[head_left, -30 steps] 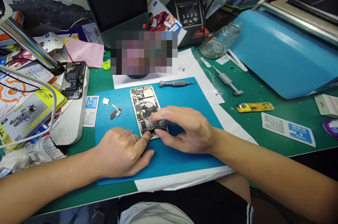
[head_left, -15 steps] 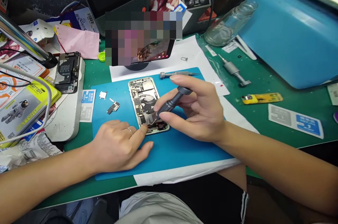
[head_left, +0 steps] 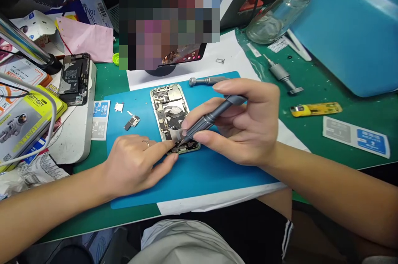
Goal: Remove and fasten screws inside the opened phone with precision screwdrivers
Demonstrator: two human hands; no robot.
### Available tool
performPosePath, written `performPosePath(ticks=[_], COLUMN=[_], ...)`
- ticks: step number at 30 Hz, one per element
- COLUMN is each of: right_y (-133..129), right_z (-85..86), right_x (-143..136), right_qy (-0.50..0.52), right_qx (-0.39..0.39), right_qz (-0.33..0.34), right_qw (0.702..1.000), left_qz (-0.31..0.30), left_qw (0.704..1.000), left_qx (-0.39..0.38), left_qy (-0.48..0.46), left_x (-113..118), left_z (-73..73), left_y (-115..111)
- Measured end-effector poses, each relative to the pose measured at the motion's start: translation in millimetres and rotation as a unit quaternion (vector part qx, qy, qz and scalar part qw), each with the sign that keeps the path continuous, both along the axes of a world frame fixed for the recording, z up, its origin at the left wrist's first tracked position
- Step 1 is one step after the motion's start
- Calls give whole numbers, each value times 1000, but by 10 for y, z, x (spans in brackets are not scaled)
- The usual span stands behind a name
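An opened smartphone [head_left: 172, 110] lies on a blue mat [head_left: 149, 191], its inner boards and connectors bare. My right hand [head_left: 248, 125] is closed around a grey screwdriver [head_left: 207, 119]. The slanted tip reaches the lower end of the phone's inside. At the phone's lower left corner, my left hand [head_left: 133, 164] has its index finger on the frame and its thumb by the bottom edge, other fingers curled. Two small loose metal parts, a silvery plate [head_left: 118, 107] and a darker bracket [head_left: 132, 122], lie left of the phone. A second screwdriver [head_left: 207, 81] rests above it.
A phone on a stand [head_left: 186, 54] is behind the mat. Left are another opened phone [head_left: 74, 77] and battery boxes [head_left: 25, 131]. Right are a glass jar [head_left: 276, 15], a third screwdriver [head_left: 281, 74], a yellow cutter [head_left: 317, 109] and a printed card [head_left: 356, 136].
The screwdriver leans over more, its tip lower in the phone. My left thumb has drawn in toward the phone's bottom edge. The camera view has shifted slightly.
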State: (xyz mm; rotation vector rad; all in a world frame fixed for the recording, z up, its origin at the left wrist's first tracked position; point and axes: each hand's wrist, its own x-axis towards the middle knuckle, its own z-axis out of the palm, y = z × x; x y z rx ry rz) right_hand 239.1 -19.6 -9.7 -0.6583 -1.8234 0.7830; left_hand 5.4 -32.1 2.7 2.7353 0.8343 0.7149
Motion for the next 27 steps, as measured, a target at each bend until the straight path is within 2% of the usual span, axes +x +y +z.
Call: performPosePath(ticks=[14, 18, 24, 27], right_y=[2, 11, 26, 13], right_z=[21, 14, -2, -11], right_x=[-21, 6, 35, 28], right_qy=[10, 3, -9, -5], right_qx=[19, 34, 42, 45], right_qz=[15, -8, -30, -31], right_qw=[1000, 999, 999, 998], left_qz=[-7, 0, 23, 44], left_qw=[1000, 1000, 993, 985], left_qx=[-10, -11, 75, 95], left_qy=[-7, 4, 90, 135], left_x=[12, 33, 36, 19], left_z=[18, 49, 69, 55], left_y=[8, 4, 28, 44])
